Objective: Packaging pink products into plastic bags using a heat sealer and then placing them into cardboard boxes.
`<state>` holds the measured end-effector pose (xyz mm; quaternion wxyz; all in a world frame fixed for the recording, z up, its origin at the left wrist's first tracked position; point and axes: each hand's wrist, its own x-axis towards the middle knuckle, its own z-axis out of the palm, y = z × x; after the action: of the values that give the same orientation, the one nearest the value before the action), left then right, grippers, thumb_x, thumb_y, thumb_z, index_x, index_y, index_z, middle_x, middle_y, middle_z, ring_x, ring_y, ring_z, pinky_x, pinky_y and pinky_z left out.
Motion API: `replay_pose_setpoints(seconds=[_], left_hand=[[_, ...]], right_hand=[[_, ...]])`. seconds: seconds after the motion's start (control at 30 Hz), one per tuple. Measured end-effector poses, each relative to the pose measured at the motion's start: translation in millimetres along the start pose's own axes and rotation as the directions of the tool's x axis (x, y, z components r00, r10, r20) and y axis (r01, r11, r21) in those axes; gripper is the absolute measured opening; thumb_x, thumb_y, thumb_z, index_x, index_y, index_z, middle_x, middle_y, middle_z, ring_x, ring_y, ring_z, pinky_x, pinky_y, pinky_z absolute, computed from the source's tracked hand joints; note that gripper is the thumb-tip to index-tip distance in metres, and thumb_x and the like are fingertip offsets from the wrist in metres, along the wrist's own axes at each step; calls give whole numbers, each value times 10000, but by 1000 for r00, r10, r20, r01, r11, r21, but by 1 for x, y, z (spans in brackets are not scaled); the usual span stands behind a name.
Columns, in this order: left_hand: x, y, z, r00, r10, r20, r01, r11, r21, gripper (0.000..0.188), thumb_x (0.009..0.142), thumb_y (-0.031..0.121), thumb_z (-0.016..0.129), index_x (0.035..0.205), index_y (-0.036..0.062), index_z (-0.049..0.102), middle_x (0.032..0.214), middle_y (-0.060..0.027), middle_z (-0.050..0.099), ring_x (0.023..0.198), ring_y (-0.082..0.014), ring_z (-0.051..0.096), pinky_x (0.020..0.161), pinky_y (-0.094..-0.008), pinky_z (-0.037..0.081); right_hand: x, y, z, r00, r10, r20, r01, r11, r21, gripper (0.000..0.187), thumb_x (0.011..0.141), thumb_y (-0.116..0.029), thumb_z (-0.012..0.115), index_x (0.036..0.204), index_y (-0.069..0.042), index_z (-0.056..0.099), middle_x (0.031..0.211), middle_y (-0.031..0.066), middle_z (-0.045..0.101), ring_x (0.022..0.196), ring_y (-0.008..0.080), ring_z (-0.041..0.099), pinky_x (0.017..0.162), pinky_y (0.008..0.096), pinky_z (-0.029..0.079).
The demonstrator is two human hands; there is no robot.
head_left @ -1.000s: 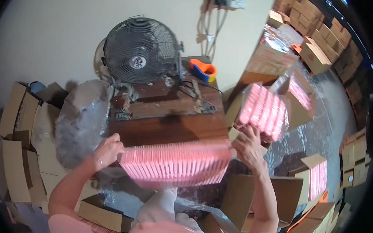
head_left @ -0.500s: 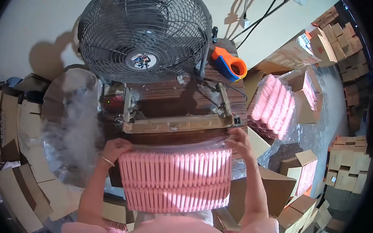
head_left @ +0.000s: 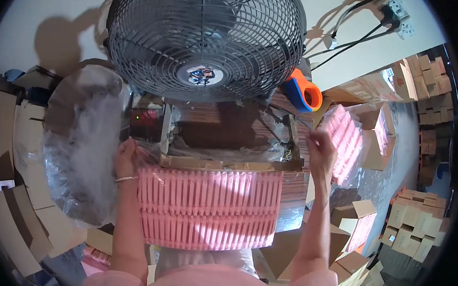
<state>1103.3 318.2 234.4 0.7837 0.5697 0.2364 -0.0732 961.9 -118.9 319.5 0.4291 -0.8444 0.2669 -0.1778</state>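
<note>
A flat pack of slim pink pieces [head_left: 208, 210], set in two rows under clear film, lies at the table's near edge against my body. Its far end runs under the front bar of a tape-covered frame [head_left: 233, 165], which looks like a bag sealer. Loose clear film [head_left: 228, 151] shows beyond that bar. My left hand [head_left: 126, 159] is closed on the film at the frame's left end. To the right of the frame, my right hand [head_left: 322, 151] is raised with its fingers curled together; what they hold, if anything, cannot be made out.
A large black fan [head_left: 206, 42] stands at the back of the table. Beside it lies an orange and blue tape dispenser [head_left: 302, 92]. A big clear plastic bag [head_left: 84, 144] bulges on the left. Bagged pink packs [head_left: 343, 142] and open cartons [head_left: 379, 136] stand on the right.
The pack has moved forward, its film end now under and past the frame's front bar. Both hands moved forward and apart, the right rising beside the frame. The view has shifted.
</note>
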Motion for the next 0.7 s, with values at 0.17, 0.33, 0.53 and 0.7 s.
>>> replay_pose_setpoints(seconds=[0.17, 0.33, 0.53, 0.7], left_hand=[[1, 13, 5, 997, -75, -3, 75, 997, -1, 160, 869, 182, 657, 829, 30, 626, 652, -71, 618, 549, -171, 604, 514, -286, 501], [12, 2, 6, 998, -68, -9, 69, 996, 62, 178, 853, 181, 675, 833, 12, 624, 665, -49, 593, 563, -150, 569, 540, -293, 497], [5, 15, -16, 994, 108, -33, -84, 901, 426, 207, 870, 189, 655, 937, -3, 611, 807, -67, 614, 701, -154, 581, 650, -287, 490], [-61, 1, -41, 959, 281, -34, -168, 664, 729, 357, 882, 225, 624, 1121, -23, 531, 1007, -97, 604, 929, -159, 565, 809, -284, 457]], right_hand=[[37, -47, 47, 406, -25, 914, 800, 493, -342, 676, 583, 0, 674, 1239, -130, 577, 1114, 115, 608, 1051, 258, 564, 931, 383, 402], [45, 1, 53, 336, 242, 910, 795, 446, -412, 523, 569, -147, 683, 1092, -148, 650, 1002, 81, 644, 975, 199, 587, 908, 352, 361], [24, -12, 58, 398, 40, 917, 815, 443, -373, 243, 614, -122, 634, 851, -69, 643, 869, 91, 639, 898, 239, 584, 890, 390, 366], [-15, -25, 113, 540, -662, 520, 830, 523, -195, 255, 552, -105, 710, 749, -49, 557, 737, 101, 546, 781, 299, 532, 744, 441, 431]])
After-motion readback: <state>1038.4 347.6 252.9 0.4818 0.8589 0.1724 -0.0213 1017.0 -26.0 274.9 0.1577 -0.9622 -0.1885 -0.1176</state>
